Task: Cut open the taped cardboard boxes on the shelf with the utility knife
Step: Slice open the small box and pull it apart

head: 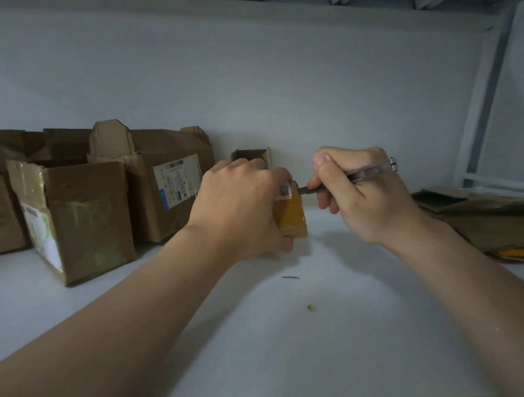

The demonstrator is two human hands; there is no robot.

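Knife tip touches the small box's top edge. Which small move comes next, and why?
Probably draw the clear-handled utility knife along the top edge of the small yellow-taped cardboard box: the blade sits there, and the left hand grips it.

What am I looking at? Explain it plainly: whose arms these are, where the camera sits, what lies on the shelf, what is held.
There is no machine here. This is one picture from a camera worn on a person's head, looking forward and down, so both bare arms reach in from the bottom. The left hand grips a small taped box on the white shelf. The right hand holds the utility knife like a pen, its tip at the box's top edge. To the left stand opened cardboard boxes, and a small open box stands behind the left hand. Flattened cardboard lies at the right. Two tiny scraps lie on the shelf nearer the camera.
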